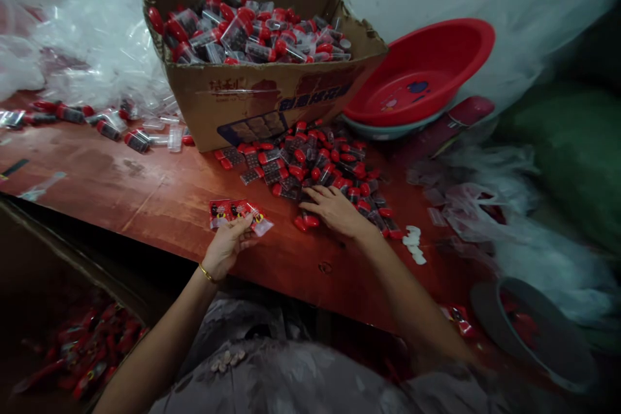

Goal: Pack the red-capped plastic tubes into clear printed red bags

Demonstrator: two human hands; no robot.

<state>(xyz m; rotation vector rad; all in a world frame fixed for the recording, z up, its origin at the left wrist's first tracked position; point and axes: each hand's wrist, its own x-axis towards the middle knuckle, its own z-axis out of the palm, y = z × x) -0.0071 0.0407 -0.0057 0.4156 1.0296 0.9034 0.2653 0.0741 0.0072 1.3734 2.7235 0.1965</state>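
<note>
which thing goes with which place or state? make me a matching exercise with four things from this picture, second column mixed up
Things:
1. cardboard box
2. red basin
3. left hand
4. right hand

Places and states:
A. resting on a pale basin
B. at the front edge of the heap of loose tubes
C. open at the top, with many red-capped tubes inside
D. holding small red packets

Right pairs: 1-C, 2-A, 3-D, 4-B
</note>
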